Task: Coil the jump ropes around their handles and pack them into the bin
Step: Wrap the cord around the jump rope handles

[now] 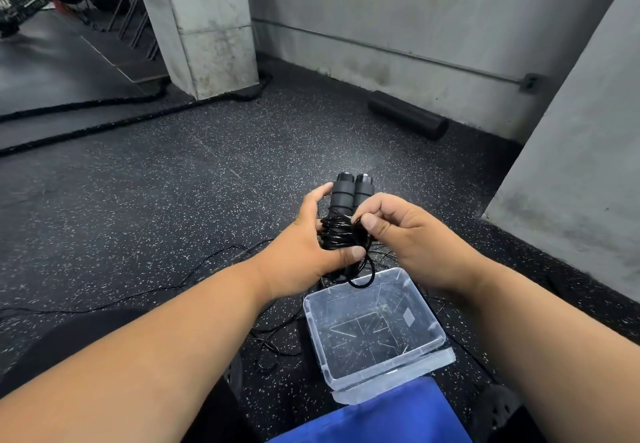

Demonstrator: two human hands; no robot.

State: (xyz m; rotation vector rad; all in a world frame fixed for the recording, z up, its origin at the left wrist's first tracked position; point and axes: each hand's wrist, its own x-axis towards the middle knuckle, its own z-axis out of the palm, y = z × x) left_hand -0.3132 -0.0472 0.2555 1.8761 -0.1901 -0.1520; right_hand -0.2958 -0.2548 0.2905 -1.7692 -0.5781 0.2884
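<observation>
A black jump rope is wound in several turns around its two black handles, which stand side by side pointing away from me. My left hand grips the coiled bundle from the left, thumb across its lower part. My right hand pinches a strand of the cord at the right side of the coil. A short loop of cord hangs below the bundle, above the far rim of the clear plastic bin, which holds nothing. More loose black rope lies on the floor left of the bin.
The bin sits on its clear lid on speckled black rubber floor. A blue cloth lies at the near edge. A black foam roller rests by the back wall. Thick battle ropes run across the floor near a concrete pillar.
</observation>
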